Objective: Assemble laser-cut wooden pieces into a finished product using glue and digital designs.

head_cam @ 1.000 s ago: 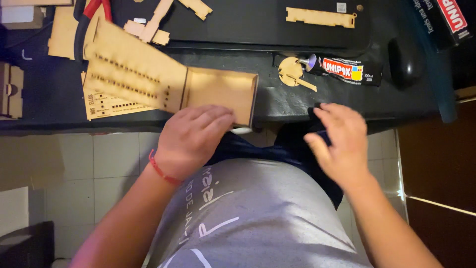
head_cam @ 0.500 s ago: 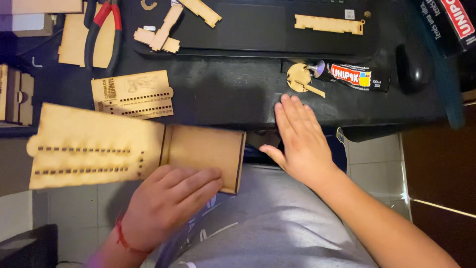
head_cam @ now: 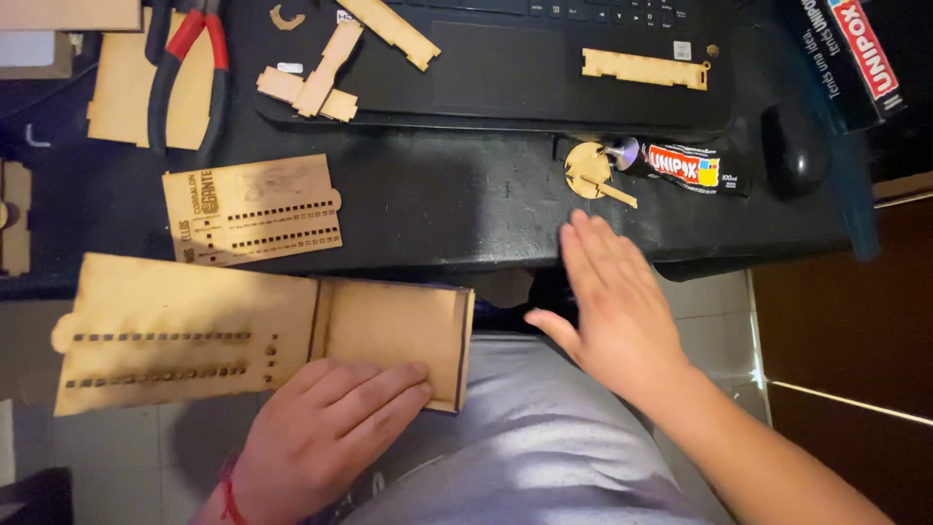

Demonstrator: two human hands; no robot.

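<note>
We see dim, warm light falling mostly on the pale wooden box [head_cam: 262, 335], while the black desk [head_cam: 466, 209] above it stays near featureless. The right hand [head_cam: 612, 301], right of the box, is slightly motion-blurred. Far right of the box a thin bright glare line crosses the brown floor.

Two hands [head_cam: 326, 428], one glue tube [head_cam: 680, 165], one pliers [head_cam: 185, 73]
</note>
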